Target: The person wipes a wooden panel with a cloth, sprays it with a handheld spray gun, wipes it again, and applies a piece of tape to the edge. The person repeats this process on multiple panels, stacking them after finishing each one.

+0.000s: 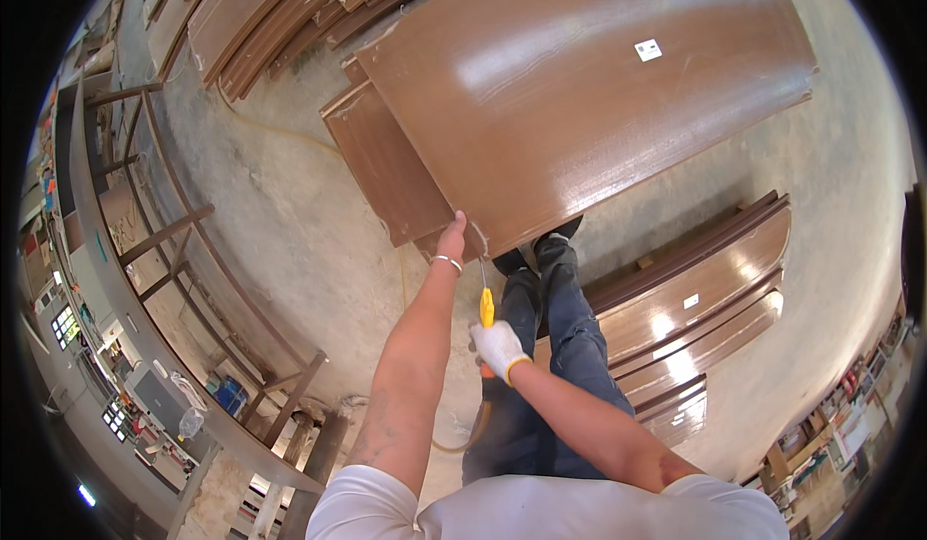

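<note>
My left hand point(454, 240), bare and with a white band at the wrist, grips the near left corner of a large brown glossy panel point(579, 105). Its thumb lies along the panel's edge, and the other fingers are partly hidden. A white glove with a yellow cuff covers my right hand point(496, 345). It is closed around a yellow air blow gun point(487, 308), whose thin metal nozzle points at that same corner. An orange fitting point(486, 371) shows just below the glove. Under the large panel, a smaller brown panel point(406, 183) sticks out on the left.
More brown panels point(261, 18) are stacked at the far left. Others point(700, 298) lie to the right of my legs. A dark metal frame point(174, 231) stands along the left side. A yellowish hose point(473, 434) curves beside my legs over the concrete floor point(261, 192).
</note>
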